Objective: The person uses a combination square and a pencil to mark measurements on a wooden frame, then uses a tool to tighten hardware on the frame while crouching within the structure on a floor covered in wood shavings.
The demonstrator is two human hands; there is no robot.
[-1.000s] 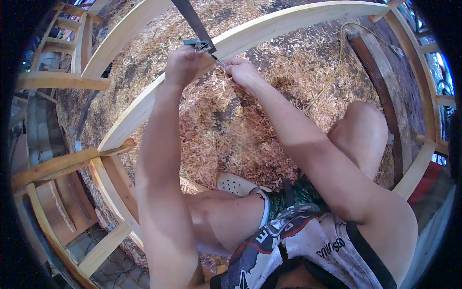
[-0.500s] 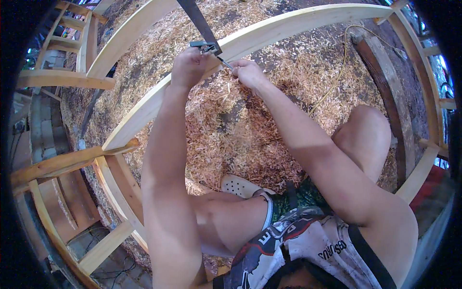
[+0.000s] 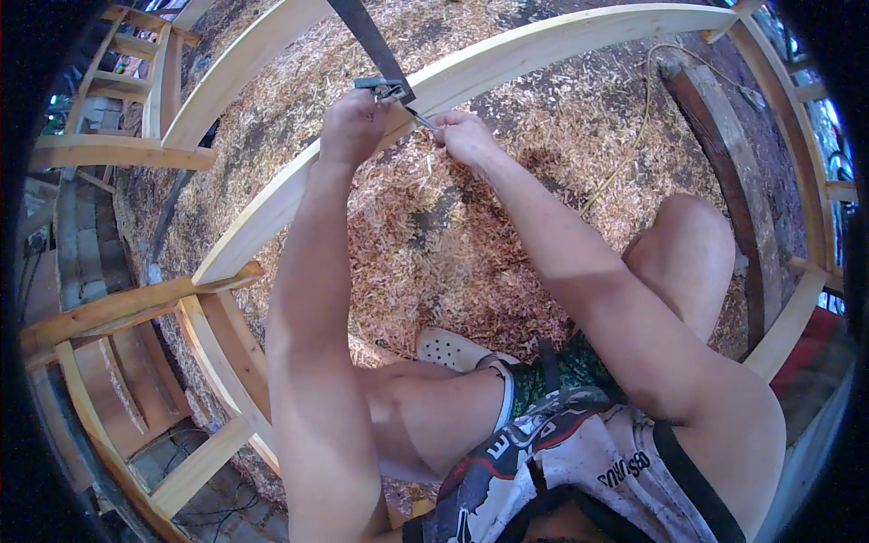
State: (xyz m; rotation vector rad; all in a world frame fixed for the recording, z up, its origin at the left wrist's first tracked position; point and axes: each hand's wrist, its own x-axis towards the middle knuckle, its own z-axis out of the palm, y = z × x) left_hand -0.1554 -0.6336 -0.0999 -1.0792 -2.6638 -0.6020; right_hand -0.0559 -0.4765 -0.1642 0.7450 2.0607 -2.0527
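A light wooden board (image 3: 534, 47), set on edge, runs in a long diagonal across the view. At its middle my left hand (image 3: 352, 128) is closed around a metal-fitted tool with a green end (image 3: 369, 82). A long, dark, flat metal blade (image 3: 378, 47) slants up and away from beside that hand, over the board. Opposite, my right hand (image 3: 465, 139) pinches a slim, dark, pencil-like rod (image 3: 420, 118), whose tip points at the board and the blade's near end. Its exact kind is too small to make out.
Wood shavings (image 3: 507, 208) cover the ground. Wooden frames (image 3: 213, 353) stand at the left, another frame (image 3: 797, 136) at the right. A weathered timber (image 3: 724, 163) and a yellow cord (image 3: 644, 122) lie right of my hands. My bent leg and a pale perforated shoe (image 3: 448, 349) are below.
Both hands and the tools have shifted only very slightly to the left; the grips stay the same.
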